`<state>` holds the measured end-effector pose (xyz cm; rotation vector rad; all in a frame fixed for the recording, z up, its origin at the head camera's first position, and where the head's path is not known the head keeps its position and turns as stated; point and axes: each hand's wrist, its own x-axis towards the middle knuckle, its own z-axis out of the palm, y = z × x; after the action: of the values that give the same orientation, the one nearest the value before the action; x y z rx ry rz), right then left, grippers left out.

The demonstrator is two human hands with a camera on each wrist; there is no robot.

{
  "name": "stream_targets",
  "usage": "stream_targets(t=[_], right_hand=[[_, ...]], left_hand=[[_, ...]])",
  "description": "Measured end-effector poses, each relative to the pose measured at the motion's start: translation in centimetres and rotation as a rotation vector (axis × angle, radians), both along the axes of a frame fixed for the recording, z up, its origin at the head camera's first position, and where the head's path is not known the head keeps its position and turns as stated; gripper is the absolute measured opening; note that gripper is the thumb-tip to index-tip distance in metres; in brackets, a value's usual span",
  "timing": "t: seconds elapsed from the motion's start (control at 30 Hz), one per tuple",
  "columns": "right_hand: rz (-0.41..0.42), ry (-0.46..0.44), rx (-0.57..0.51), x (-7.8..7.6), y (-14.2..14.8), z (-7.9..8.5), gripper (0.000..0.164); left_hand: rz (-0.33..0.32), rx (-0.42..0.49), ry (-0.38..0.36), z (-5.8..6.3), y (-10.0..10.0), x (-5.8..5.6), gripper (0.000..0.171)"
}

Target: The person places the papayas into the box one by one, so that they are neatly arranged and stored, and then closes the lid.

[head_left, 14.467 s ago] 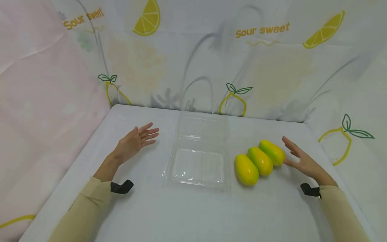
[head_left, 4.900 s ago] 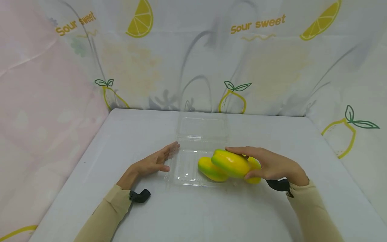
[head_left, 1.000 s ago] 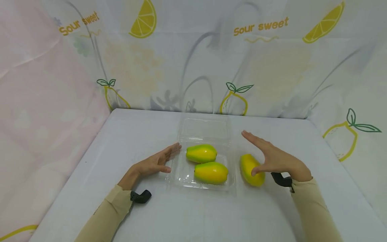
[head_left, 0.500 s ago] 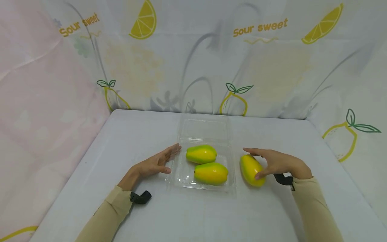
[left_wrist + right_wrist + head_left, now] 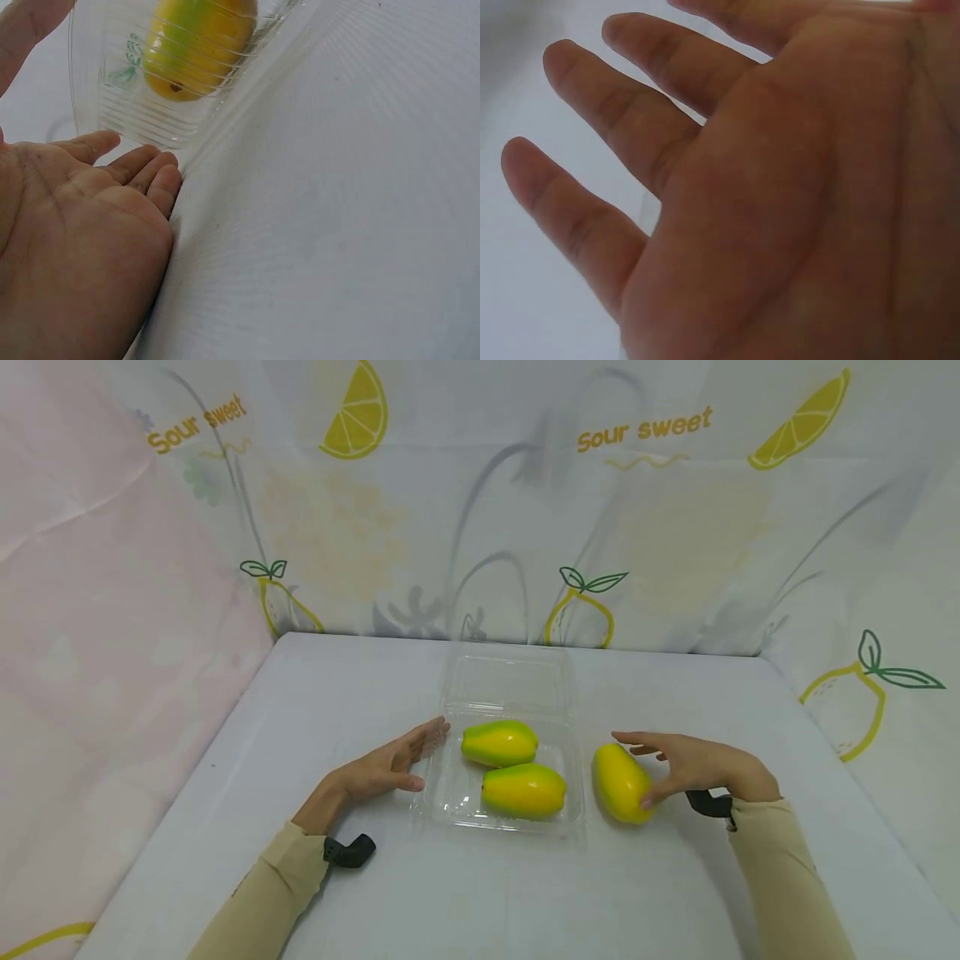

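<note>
Two yellow-green papayas, one farther back (image 5: pixel 499 742) and one nearer (image 5: pixel 523 790), lie side by side in the base of a clear plastic clamshell box (image 5: pixel 457 810). Its lid (image 5: pixel 510 681) is folded back flat on the table. A third papaya (image 5: pixel 621 783) lies on the table right of the box. My right hand (image 5: pixel 693 766) is at this papaya, thumb against its near end and the other fingers extended over its far end. The right wrist view shows these fingers spread. My left hand (image 5: pixel 378 768) rests on the table, fingers extended at the box's left wall.
The white table (image 5: pixel 480 893) ends at the back against a lemon-printed cloth (image 5: pixel 480 527). A pinkish cloth (image 5: pixel 112 610) hangs along the left side. Black wrist cameras (image 5: pixel 351 850) sit at both sleeve cuffs.
Two papayas have gone from the table into the box over the earlier frames. In the last second my right hand has lowered to the third papaya, which has shifted slightly. The left hand stays put.
</note>
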<state>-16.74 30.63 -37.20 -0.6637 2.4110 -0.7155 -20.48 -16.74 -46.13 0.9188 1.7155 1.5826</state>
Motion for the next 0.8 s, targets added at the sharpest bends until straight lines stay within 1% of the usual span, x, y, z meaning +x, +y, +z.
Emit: stream_targets(t=[0.07, 0.13, 0.27, 0.33, 0.47, 0.63, 0.8], right_hand=[[0.013, -0.017, -0.014, -0.2, 0.1, -0.3, 0.097], [0.022, -0.005, -0.024, -0.3, 0.2, -0.6, 0.095], [0.016, 0.087, -0.040, -0.7, 0.6, -1.2, 0.094], [-0.001, 0.131, -0.051, -0.8, 0.8, -1.3, 0.094], [-0.034, 0.187, -0.083, -0.9, 1.1, -1.5, 0.094], [-0.064, 0.262, -0.104, -1.1, 1.0, -1.4, 0.090], [-0.101, 0.313, -0.132, -1.0, 0.4, -1.0, 0.089]], left_hand=[[-0.001, 0.000, -0.001, 0.0, 0.0, 0.0, 0.094], [-0.001, -0.002, -0.001, 0.0, 0.0, 0.1, 0.094], [0.005, -0.006, -0.003, 0.1, 0.0, 0.1, 0.094], [0.009, -0.010, -0.001, 0.2, 0.0, 0.2, 0.094], [0.012, -0.020, 0.006, 0.3, 0.0, 0.2, 0.094], [0.011, -0.019, 0.012, 0.0, 0.0, 0.0, 0.095], [0.013, -0.018, 0.006, 0.1, 0.0, 0.0, 0.095]])
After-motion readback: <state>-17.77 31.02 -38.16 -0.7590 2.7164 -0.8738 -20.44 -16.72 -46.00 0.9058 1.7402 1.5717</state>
